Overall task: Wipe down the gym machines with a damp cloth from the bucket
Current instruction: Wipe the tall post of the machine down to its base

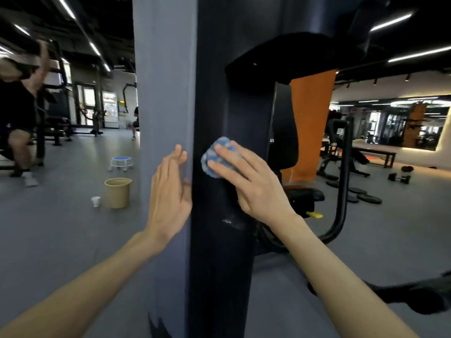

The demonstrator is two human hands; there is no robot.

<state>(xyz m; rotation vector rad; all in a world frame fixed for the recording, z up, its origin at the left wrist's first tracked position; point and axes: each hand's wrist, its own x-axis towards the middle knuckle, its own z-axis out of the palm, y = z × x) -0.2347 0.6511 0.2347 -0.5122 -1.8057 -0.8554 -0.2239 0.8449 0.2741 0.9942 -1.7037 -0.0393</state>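
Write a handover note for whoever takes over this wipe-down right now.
Left hand: open, flat on the grey side of the post.
Right hand: open, pressing the cloth on the post's dark face.
Bucket: on the floor to the left.
Done: wiping of the post under way; how much cannot be told.
Left: rest of the post, likely the seat too.

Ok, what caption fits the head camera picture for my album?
Wiping time: the right hand presses a blue cloth on the machine post while the left hand rests on its grey side.
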